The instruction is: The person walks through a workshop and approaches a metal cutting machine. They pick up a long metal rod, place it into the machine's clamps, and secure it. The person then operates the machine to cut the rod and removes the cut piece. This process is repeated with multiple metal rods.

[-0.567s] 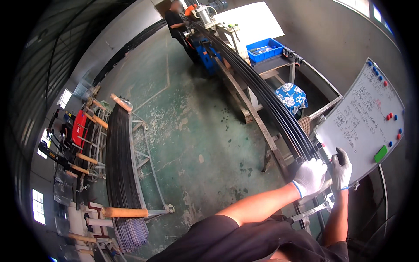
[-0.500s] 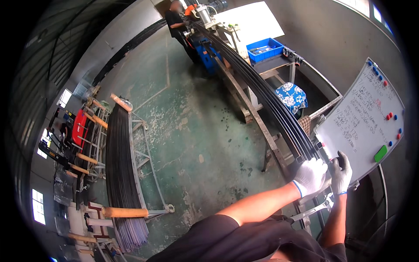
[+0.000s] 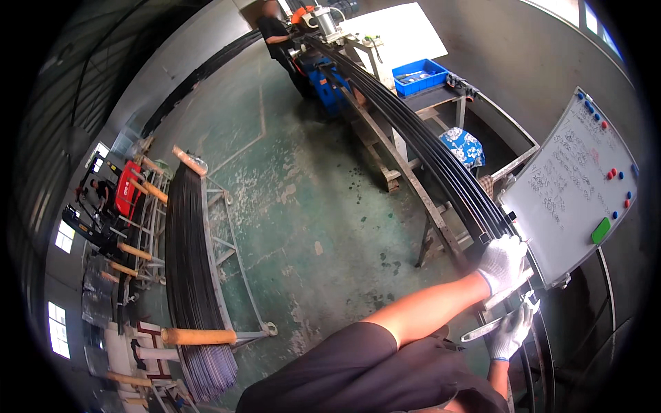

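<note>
My left hand [image 3: 502, 263], in a white knit glove, is closed over the near part of a bundle of long black bars [image 3: 441, 155]. The fingers bend down over the bars, and their tips are hidden. Lower and nearer to me, my right hand [image 3: 513, 332], in a similar glove, bends round a black bar that curves past toward the lower edge [image 3: 547, 365]. Its grip is partly hidden. The bars rest along a metal stand [image 3: 406, 179] and run back to a machine [image 3: 323, 76] at the far end.
A whiteboard [image 3: 571, 193] with magnets stands close at right. Behind the bars are a blue tray [image 3: 418, 77] on a bench and a flowered cover [image 3: 463, 146]. At left, a rack holds many dark bars [image 3: 187, 241]. A co-worker [image 3: 275, 41] stands by the machine; a red vehicle [image 3: 129, 189] is far left.
My right hand has come down toward me from beside the whiteboard's lower edge to the bars below. My left hand has shifted slightly right. Dark bars now show farther right near the lower edge.
</note>
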A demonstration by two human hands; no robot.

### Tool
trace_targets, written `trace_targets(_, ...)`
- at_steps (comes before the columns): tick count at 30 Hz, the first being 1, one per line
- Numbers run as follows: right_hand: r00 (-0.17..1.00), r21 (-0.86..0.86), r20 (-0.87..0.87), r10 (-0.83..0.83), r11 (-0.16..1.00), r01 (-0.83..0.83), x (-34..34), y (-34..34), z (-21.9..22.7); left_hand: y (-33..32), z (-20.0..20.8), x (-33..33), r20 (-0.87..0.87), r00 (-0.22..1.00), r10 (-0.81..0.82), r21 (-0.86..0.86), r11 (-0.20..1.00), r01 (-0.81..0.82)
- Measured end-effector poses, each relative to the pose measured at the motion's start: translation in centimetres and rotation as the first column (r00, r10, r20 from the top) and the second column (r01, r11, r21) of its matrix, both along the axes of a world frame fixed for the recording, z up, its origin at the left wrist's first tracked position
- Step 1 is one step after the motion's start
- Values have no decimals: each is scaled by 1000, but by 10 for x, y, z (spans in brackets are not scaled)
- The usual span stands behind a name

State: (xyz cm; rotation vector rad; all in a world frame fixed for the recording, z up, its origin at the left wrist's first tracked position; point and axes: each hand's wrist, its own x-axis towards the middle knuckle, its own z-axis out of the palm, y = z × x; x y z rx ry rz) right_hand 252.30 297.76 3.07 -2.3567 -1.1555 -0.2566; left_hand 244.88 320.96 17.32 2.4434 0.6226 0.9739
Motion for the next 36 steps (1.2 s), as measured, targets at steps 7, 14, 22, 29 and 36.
trace_targets(7, 997, 12, -50, -65, 998, 65, 1, -16, 1, -10, 8, 11, -176, 980, -92, -24, 996, 89)
trace_targets(14, 983, 164, -128, -131, 975, 152, 44, 61, 93, 17, -6, 4, -263, 965, 22, 221, 974, 38)
trace_targets(22, 922, -249, -272, -275, 946, 209, 169, 162, 138, 6, -7, 2, -169, 985, 27, 308, 951, 27)
trace_targets(29, 903, -285, -375, -208, 953, 101, 209, 247, 146, 9, 6, -5, -165, 986, 7, 254, 966, 36)
trace_targets(36, 733, 114, -659, 168, 986, -124, 136, 243, 147, 16, 24, -35, 89, 976, -199, -104, 973, 208)
